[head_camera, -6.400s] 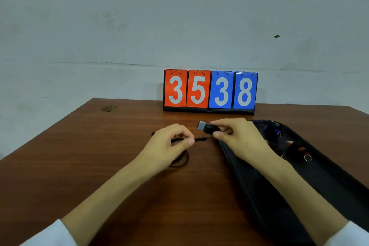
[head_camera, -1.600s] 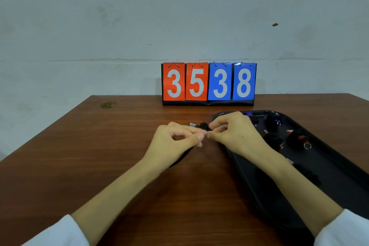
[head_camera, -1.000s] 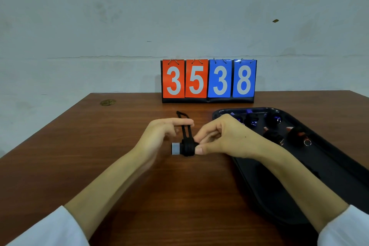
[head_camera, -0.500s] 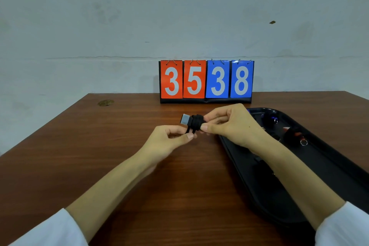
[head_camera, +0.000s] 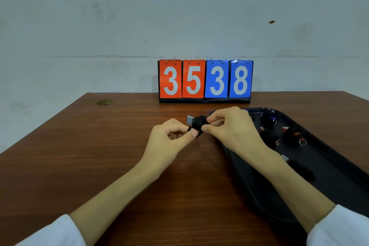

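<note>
Brown table (head_camera: 99, 156) against grey wall, scoreboard (head_camera: 205, 81) reading 3538 at far edge. Your right hand (head_camera: 231, 128) pinches black stick (head_camera: 191, 120) between thumb and fingers, held above table just left of tray (head_camera: 339, 191), grey plug end pointing left. Cord (head_camera: 199, 124) wraps round stick body. Your left hand (head_camera: 167, 138) pinches cord end between thumb and forefinger, just below stick. Hands nearly touching. Tray holds small dark items.
</note>
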A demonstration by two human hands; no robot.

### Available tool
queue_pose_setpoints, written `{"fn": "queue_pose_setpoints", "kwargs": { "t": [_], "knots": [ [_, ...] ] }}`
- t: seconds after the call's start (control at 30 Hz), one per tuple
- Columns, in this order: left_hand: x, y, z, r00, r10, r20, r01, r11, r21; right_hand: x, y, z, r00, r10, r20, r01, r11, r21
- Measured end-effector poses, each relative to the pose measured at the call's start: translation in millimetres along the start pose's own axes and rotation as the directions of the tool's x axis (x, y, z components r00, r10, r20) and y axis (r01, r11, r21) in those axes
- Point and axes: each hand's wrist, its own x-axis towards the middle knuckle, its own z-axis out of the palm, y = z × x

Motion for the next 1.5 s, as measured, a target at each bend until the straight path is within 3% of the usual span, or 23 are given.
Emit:
{"fn": "queue_pose_setpoints", "kwargs": {
  "t": [0.13, 0.27, 0.4, 0.57, 0.77, 0.87, 1.1, 1.27, 1.4, 1.5],
  "knots": [
    [-3.4, 6.6, -4.3, 0.998, 0.029, 0.062, -0.023, 0.995, -0.099, -3.4, -4.6, 3.1, 0.994, -0.042, 0.102, 0.044, 0.999, -0.024],
    [-0.7, 3.9, -5.4, 0.997, 0.066, 0.047, -0.071, 0.993, 0.091, -4.9, -4.8, 2.1, 0.975, -0.11, 0.193, 0.115, 0.993, -0.018],
    [3.0, -0.2, -8.0, 0.999, 0.032, 0.023, -0.035, 0.988, 0.151, -4.6, -4.3, 2.9, 0.964, -0.117, 0.237, 0.116, 0.993, 0.02],
    [5.7, 3.7, -9.3, 0.979, -0.102, 0.175, 0.113, 0.992, -0.059, -3.3, -5.3, -1.4, 0.972, -0.075, 0.222, 0.06, 0.995, 0.075],
    [10.0, 15.9, -6.3, 0.963, -0.11, 0.246, 0.111, 0.994, 0.009, -21.5, 3.3, -13.6, 0.973, 0.013, 0.232, -0.031, 0.996, 0.078],
    [11.5, 30.2, 10.0, 0.956, -0.046, 0.289, 0.029, 0.998, 0.064, -34.2, 11.7, -33.8, 0.996, 0.02, 0.081, -0.025, 0.998, 0.058],
    [19.1, 73.8, 71.8, 0.866, 0.09, 0.493, -0.141, 0.988, 0.066, -62.8, 47.8, -79.0, 0.986, 0.148, -0.079, -0.109, 0.922, 0.371],
    [32.6, 103.8, 123.2, 0.784, 0.069, 0.617, -0.139, 0.988, 0.067, -83.3, 95.5, -121.8, 0.94, 0.339, 0.027, -0.266, 0.683, 0.681],
    [43.8, 112.3, 164.8, 0.735, 0.036, 0.677, -0.128, 0.988, 0.086, -96.5, 125.5, -140.7, 0.914, 0.404, 0.036, -0.311, 0.641, 0.701],
    [51.2, 110.4, 192.7, 0.685, 0.006, 0.729, -0.135, 0.984, 0.119, -101.5, 144.3, -145.5, 0.92, 0.392, 0.005, -0.347, 0.81, 0.472]
  ]
}}
